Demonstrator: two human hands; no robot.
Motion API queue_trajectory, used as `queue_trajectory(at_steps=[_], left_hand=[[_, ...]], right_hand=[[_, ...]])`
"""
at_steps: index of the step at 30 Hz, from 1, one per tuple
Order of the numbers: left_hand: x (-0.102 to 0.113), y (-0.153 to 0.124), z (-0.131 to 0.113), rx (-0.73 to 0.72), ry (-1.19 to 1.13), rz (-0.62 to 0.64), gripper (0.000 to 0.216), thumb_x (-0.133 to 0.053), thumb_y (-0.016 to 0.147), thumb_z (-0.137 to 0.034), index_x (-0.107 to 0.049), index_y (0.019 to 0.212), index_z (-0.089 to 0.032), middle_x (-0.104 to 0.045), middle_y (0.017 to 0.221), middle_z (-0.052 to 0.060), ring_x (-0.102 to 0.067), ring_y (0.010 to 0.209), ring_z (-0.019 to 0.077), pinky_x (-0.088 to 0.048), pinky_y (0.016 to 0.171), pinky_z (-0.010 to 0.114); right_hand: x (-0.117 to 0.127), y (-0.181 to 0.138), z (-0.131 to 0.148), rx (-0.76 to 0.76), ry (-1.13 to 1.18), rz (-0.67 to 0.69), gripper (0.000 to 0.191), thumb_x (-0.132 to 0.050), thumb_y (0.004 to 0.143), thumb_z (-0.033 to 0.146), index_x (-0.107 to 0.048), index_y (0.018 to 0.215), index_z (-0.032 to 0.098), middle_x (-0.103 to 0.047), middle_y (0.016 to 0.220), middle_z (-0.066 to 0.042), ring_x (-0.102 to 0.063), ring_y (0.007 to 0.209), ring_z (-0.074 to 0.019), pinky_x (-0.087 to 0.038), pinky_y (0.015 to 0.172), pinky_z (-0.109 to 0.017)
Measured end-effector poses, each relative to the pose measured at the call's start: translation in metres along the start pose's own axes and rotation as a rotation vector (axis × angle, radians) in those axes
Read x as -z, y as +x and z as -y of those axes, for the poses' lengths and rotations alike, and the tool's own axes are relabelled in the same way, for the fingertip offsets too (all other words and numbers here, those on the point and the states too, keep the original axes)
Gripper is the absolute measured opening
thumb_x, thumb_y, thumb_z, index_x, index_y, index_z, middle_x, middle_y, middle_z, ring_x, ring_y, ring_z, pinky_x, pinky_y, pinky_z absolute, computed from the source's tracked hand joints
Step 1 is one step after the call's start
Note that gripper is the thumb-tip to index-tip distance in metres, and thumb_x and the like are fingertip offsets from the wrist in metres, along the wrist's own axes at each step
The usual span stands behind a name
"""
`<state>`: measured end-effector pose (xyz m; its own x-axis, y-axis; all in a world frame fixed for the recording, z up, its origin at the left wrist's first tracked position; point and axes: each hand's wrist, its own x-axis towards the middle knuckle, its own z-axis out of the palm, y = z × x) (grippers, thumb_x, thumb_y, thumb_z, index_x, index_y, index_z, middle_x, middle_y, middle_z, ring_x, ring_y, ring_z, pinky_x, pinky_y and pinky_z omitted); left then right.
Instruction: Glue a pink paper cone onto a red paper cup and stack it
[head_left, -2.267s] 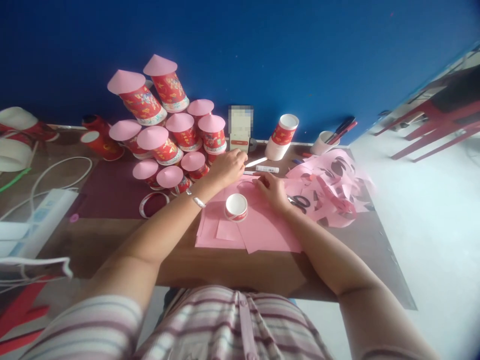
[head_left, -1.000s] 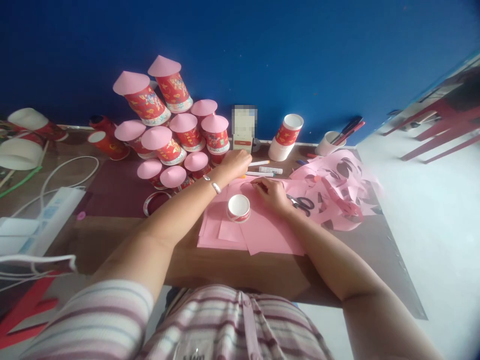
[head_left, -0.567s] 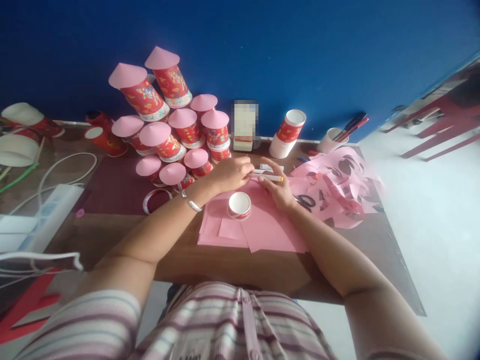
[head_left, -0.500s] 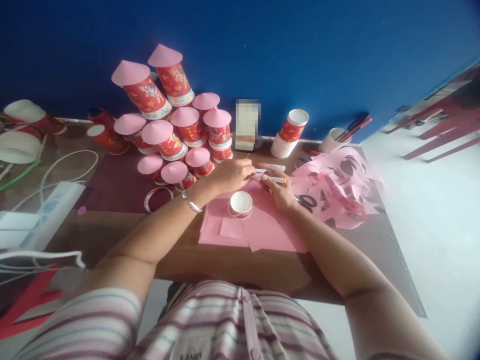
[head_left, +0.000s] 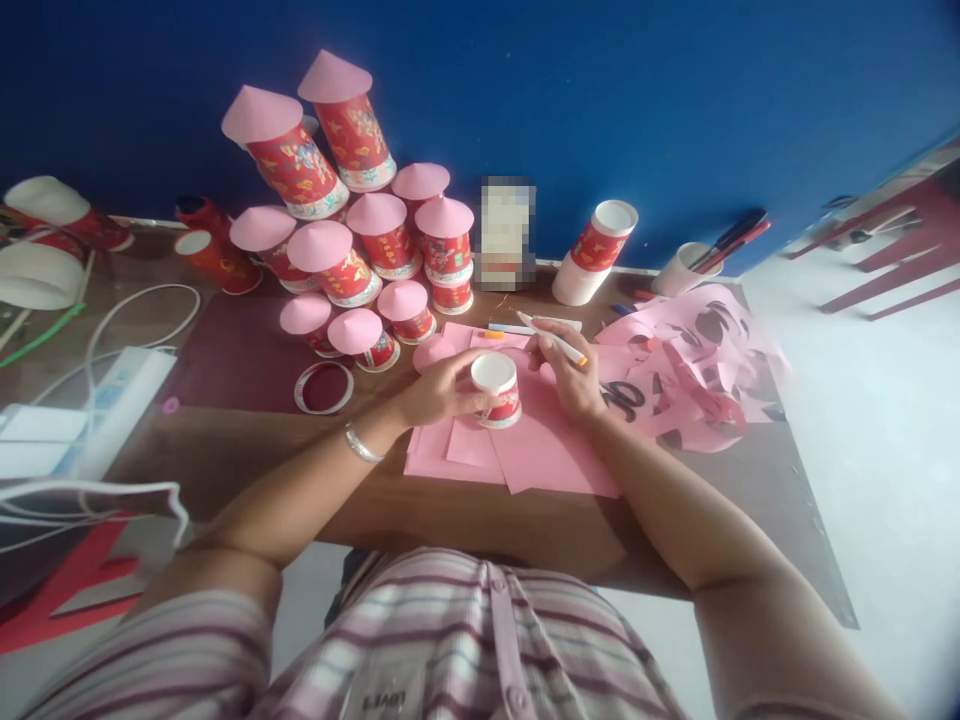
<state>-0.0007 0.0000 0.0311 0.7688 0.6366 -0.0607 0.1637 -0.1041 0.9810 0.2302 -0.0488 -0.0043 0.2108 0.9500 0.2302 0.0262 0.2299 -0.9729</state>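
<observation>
My left hand (head_left: 444, 388) is wrapped around the side of a small red-and-white paper cup (head_left: 504, 402), which stands on the pink paper sheets (head_left: 559, 455). Uncapped, a white marker (head_left: 559, 342) with an orange end rests in the grip of my right hand (head_left: 568, 375), its tip pointing up and left. Just beyond the cup lie an orange cap (head_left: 493, 335) and another white pen (head_left: 510, 329). A small pink paper cone (head_left: 433, 350) sits beside my left hand. The black handles of scissors (head_left: 624, 398) show to the right of my right hand.
Several red cups with pink cone roofs (head_left: 322, 262) are stacked at the back left. Cut pink paper scraps (head_left: 697, 370) pile up on the right, before a pen cup (head_left: 686, 270). Stacked cups (head_left: 596, 250) stand by the blue wall. A power strip (head_left: 112, 410) lies left.
My left hand has come back from the marker and taken hold of the cup. The marker is now uncapped in my right hand, and its cap lies on the paper.
</observation>
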Motion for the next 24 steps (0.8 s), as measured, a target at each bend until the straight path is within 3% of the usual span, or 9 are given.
queue_trajectory(at_steps=[4,8,11,16,20,24], left_hand=[[-0.012,0.013,0.002,0.056,-0.298,-0.175,0.072,-0.071,0.086,-0.071,-0.064,0.130,-0.015,-0.076,0.121,0.016,-0.074,0.110,0.0308,-0.061,0.090,0.041],[-0.017,0.019,0.003,0.113,-0.405,-0.218,0.074,-0.065,0.086,-0.078,-0.067,0.125,-0.015,-0.078,0.112,0.015,-0.076,0.107,0.0320,-0.062,0.089,0.044],[-0.017,0.021,0.007,0.129,-0.539,-0.236,0.072,-0.071,0.084,-0.075,-0.070,0.122,-0.014,-0.079,0.111,0.015,-0.077,0.109,0.0328,-0.062,0.091,0.045],[-0.018,0.023,0.017,0.120,-0.789,-0.233,0.068,-0.082,0.079,-0.068,-0.073,0.118,-0.013,-0.079,0.111,0.014,-0.077,0.103,0.0314,-0.062,0.088,0.041],[-0.022,0.024,0.023,0.141,-0.812,-0.301,0.069,-0.088,0.074,-0.066,-0.073,0.117,-0.014,-0.079,0.103,0.011,-0.077,0.093,0.0276,-0.061,0.078,0.037],[-0.027,0.024,0.024,0.131,-0.789,-0.371,0.065,-0.090,0.073,-0.064,-0.073,0.113,-0.016,-0.077,0.098,0.007,-0.075,0.086,0.0231,-0.060,0.073,0.034]], right_hand=[[-0.001,-0.003,0.002,0.038,-0.062,-0.068,0.042,-0.069,0.094,0.065,-0.068,0.109,0.026,-0.068,0.077,0.002,-0.062,0.063,-0.0146,-0.054,0.064,-0.033],[0.000,-0.003,0.004,0.073,-0.065,-0.151,0.035,-0.076,0.092,0.058,-0.063,0.094,0.026,-0.057,0.061,0.007,-0.054,0.053,-0.0120,-0.046,0.054,-0.029],[0.001,-0.002,0.005,0.047,-0.058,-0.139,0.034,-0.073,0.095,0.057,-0.067,0.098,0.024,-0.057,0.060,0.007,-0.053,0.050,-0.0116,-0.045,0.051,-0.029],[0.002,-0.001,-0.001,0.059,-0.018,-0.119,0.034,-0.070,0.098,0.056,-0.074,0.107,0.023,-0.069,0.074,0.002,-0.060,0.057,-0.0122,-0.051,0.057,-0.030],[0.004,-0.001,-0.006,0.079,-0.009,-0.129,0.025,-0.077,0.095,0.048,-0.072,0.093,0.023,-0.069,0.070,0.003,-0.061,0.057,-0.0115,-0.050,0.058,-0.028],[0.005,-0.001,-0.008,0.056,0.025,-0.117,0.031,-0.079,0.093,0.048,-0.063,0.081,0.024,-0.061,0.059,0.007,-0.055,0.052,-0.0104,-0.045,0.055,-0.026]])
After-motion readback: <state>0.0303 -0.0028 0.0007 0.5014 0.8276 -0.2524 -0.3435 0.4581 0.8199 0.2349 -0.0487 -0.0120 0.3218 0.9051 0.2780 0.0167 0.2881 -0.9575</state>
